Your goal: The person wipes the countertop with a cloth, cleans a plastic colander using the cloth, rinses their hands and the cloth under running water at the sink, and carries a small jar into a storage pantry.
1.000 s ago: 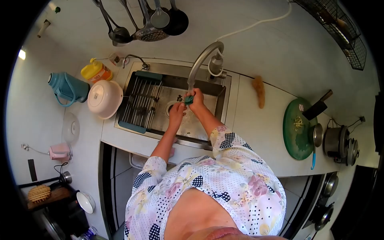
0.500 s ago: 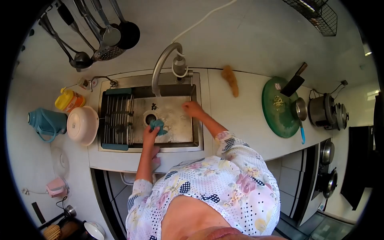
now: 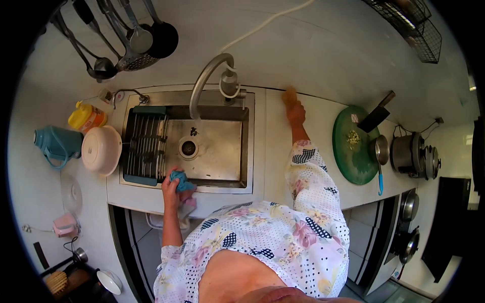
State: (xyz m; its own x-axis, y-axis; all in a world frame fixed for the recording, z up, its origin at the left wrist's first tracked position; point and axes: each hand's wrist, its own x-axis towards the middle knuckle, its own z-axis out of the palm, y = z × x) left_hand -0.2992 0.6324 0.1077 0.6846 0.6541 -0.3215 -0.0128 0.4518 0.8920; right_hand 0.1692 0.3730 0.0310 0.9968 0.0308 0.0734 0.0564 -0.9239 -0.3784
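Observation:
My left hand [image 3: 172,185] is closed around a bunched teal cloth [image 3: 179,178], held at the sink's front rim, near the lower corner of the drying rack [image 3: 147,146]. A pink cloth [image 3: 187,198] hangs just below it. My right hand [image 3: 297,116] reaches onto the counter right of the sink, its fingers round a tan, elongated loofah [image 3: 289,95]. The loofah's upper end shows near the wall, while its lower part is hidden by the hand. Between the hands lies the wet steel sink [image 3: 217,156], its drain [image 3: 189,148] uncovered and dark bits beside it.
A curved faucet [image 3: 202,81] arches over the sink. Right of my right hand, a green cutting board [image 3: 348,161] bears chopped pale pieces, a cleaver [image 3: 374,118] and a small pan [image 3: 381,150]. A pink basin [image 3: 102,151], a yellow bottle [image 3: 86,117] and a teal jug [image 3: 58,144] stand left.
My left hand has drawn the teal cloth back from the drain to the sink's front edge. My right hand has left the sink and closed on the loofah. The faucet's stream has stopped.

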